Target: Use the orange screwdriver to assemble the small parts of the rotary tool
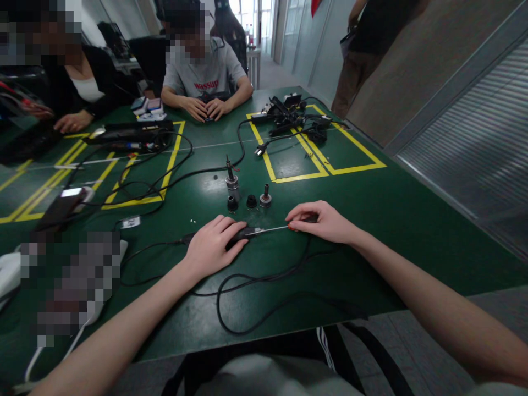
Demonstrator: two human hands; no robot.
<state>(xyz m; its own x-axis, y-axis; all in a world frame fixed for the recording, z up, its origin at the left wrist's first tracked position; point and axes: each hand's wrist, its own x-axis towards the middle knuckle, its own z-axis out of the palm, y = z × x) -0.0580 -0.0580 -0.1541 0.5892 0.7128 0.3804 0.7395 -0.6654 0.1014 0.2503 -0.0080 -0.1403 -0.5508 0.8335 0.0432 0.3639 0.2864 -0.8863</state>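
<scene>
My left hand [214,246] is wrapped round a black handle [238,236] that lies on the table with a cord running off to the left. A thin metal shaft [272,228] reaches from the front of that handle to my right hand [319,221]. The fingers of my right hand pinch what looks like a screwdriver [311,218], orange-red where the shaft begins; most of its grip is hidden. Just beyond my hands stand a metal cylinder with a narrow tip [232,181], two small black caps [251,201] and a short metal fitting [266,197].
Black cable [231,330] loops across the green table [371,247] before me. Yellow tape marks areas holding black equipment [284,113] and a plug [260,149]. A phone-like device [61,206] and a white power strip [119,253] lie left. Several people are around the table.
</scene>
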